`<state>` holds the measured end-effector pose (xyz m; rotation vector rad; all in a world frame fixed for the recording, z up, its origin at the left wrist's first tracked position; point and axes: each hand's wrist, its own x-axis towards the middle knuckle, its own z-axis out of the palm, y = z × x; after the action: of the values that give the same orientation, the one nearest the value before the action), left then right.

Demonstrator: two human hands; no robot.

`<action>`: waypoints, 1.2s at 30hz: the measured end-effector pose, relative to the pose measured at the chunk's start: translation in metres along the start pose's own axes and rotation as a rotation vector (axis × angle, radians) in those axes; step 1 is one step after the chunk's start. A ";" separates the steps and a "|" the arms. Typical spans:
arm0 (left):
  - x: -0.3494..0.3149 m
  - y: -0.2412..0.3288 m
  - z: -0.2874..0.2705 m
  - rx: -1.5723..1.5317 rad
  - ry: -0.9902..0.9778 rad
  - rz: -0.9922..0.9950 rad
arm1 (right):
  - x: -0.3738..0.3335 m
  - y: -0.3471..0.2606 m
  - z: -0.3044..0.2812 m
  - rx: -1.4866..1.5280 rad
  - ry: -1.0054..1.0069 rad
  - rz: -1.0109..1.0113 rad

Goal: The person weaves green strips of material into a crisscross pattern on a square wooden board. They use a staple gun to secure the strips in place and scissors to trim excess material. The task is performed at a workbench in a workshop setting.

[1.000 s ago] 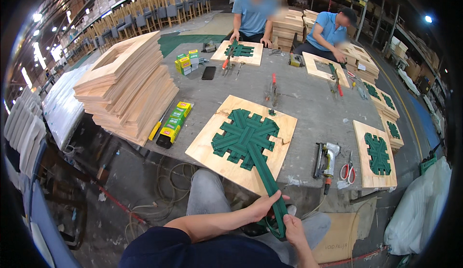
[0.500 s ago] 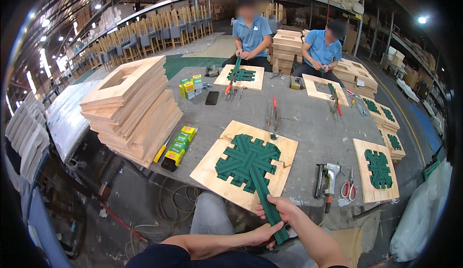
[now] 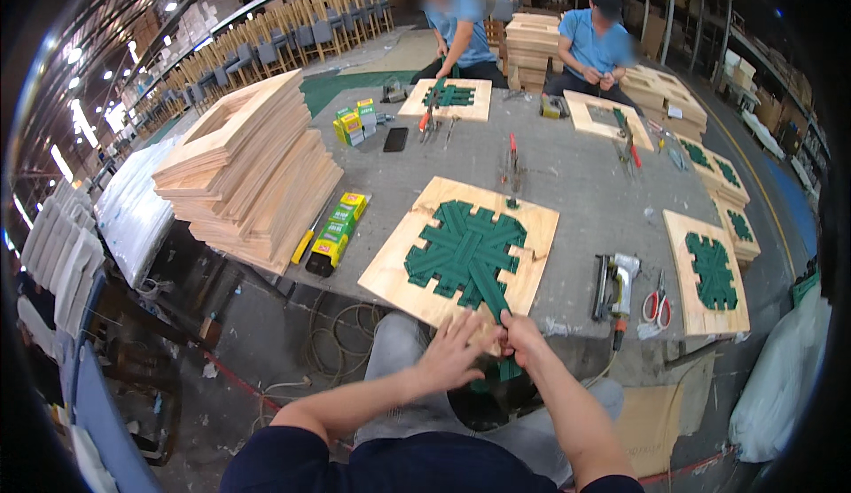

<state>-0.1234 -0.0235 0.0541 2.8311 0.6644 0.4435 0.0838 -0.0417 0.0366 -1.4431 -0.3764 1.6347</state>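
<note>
A square plywood frame lies at the table's near edge, its middle crossed by woven green webbing. A loose webbing strap runs from the weave toward me over the near edge. My right hand is closed around this strap, and its end hangs below the fingers. Beside it, my left hand has its fingers apart, slightly blurred, over the frame's near edge. Whether it touches the strap I cannot tell. To the right lie a staple gun and red-handled scissors.
A tall stack of plywood frames stands left, near yellow-green staple boxes. Pliers lie beyond my frame. A webbed frame rests at right. Two people in blue shirts, one person and another person, work across the table.
My left hand has let go of the strap's lower end and moved up and left, fingers spreading. My right hand keeps hold of the strap. The whole view has shifted slightly.
</note>
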 end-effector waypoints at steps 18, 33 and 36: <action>0.056 -0.046 0.024 0.113 -0.073 0.188 | -0.079 0.074 -0.011 -0.090 0.138 -0.147; 0.056 -0.054 0.032 0.178 -0.098 0.264 | -0.083 0.107 -0.028 -0.170 0.183 -0.252; 0.055 -0.057 0.035 0.165 -0.058 0.273 | -0.084 0.106 -0.027 -0.184 0.197 -0.222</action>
<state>-0.0874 0.0477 0.0203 3.0925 0.3164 0.3612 0.0577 -0.1741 0.0059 -1.6210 -0.5643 1.2956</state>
